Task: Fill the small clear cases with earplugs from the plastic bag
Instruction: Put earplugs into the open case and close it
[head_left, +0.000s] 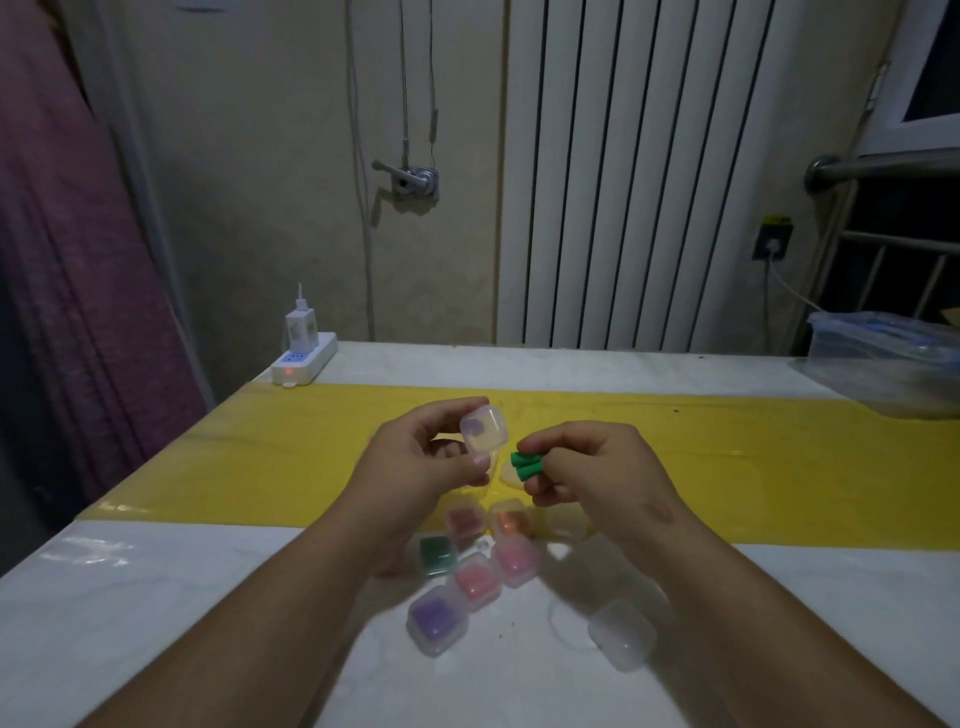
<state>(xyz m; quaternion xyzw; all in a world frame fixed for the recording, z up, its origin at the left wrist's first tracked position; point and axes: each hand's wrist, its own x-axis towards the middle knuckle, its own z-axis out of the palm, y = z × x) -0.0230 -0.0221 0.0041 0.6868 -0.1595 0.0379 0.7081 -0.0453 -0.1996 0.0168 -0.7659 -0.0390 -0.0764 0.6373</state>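
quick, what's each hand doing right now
Left hand: closed, gripping a small clear case held above the table.
Right hand: closed, pinching a pair of green earplugs right beside that case.

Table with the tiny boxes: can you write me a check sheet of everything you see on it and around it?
Surface: white table with a yellow strip across it.
Job's things: six filled cases clustered between the forearms; one empty case lies apart to the right.
Clutter: clear plastic box at the far right edge.
Hands: left hand holds a clear case; right hand pinches green earplugs beside it.
Cables: power strip with a charger plugged in; a white cable hangs down the wall.
Surroundings: radiator, purple cloth at left.
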